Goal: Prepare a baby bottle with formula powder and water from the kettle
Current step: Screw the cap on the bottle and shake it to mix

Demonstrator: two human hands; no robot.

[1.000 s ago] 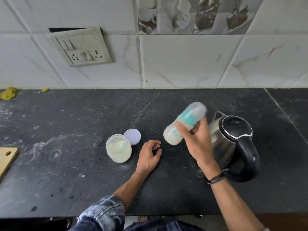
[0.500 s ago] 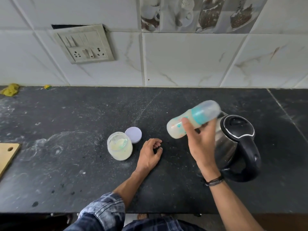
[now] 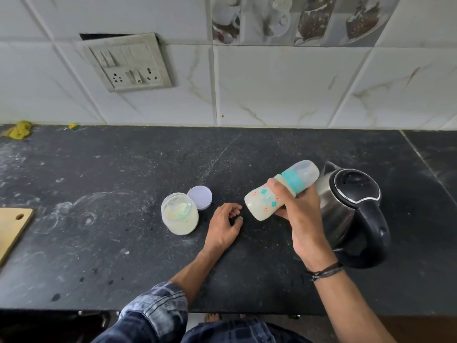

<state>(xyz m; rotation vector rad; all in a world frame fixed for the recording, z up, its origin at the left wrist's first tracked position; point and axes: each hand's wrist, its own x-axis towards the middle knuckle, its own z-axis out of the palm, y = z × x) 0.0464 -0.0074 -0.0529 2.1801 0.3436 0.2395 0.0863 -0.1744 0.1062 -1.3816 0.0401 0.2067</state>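
Baby bottle (image 3: 267, 199) within right hand (image 3: 300, 219) fingers

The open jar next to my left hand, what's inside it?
The open jar holds pale yellowish powder with a teal-tinted piece, possibly a scoop, lying in it. The powder covers the jar's bottom and whatever lies beneath it.

One baby bottle (image 3: 259, 204) and one kettle (image 3: 346, 206) right of centre; one open jar (image 3: 179, 219) and one round lid (image 3: 200, 198) at centre. Two hands: left hand (image 3: 223, 226), right hand (image 3: 300, 219). One wooden board (image 3: 12, 226) at the left edge, one switch plate (image 3: 128, 63) and two yellow scraps (image 3: 19, 129) (image 3: 73, 126) upper left.
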